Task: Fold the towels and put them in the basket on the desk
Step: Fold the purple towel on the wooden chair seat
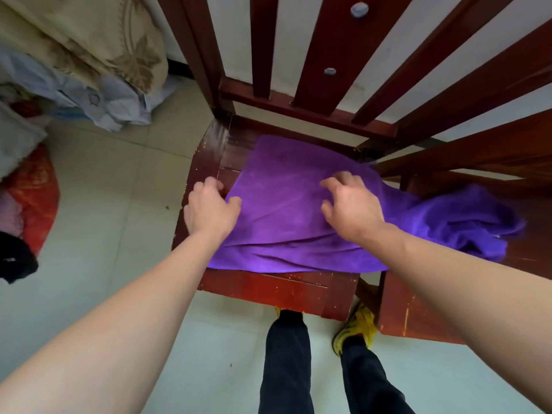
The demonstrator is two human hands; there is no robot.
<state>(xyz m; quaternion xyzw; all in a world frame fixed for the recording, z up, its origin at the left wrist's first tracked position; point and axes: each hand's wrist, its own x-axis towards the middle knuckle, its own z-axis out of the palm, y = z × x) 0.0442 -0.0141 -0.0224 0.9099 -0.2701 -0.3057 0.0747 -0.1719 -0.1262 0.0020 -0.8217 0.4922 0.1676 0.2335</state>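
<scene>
A purple towel (280, 210) lies spread flat on the seat of a dark red wooden chair (268, 288). My left hand (209, 210) rests at the towel's left edge, fingers curled, thumb on the cloth. My right hand (349, 204) presses down on the towel's middle right with fingers spread and bent. A second purple towel (466, 222) lies crumpled to the right, spilling onto a neighbouring chair seat (418, 312). No basket or desk is in view.
The chair's slatted back (325, 55) rises behind the towel. Bedding and piled clothes (89, 70) sit at the upper left, with a red cloth (33, 198) at the left edge. Pale floor tiles (104, 219) surround the chairs. My legs and yellow shoes (355, 327) stand below.
</scene>
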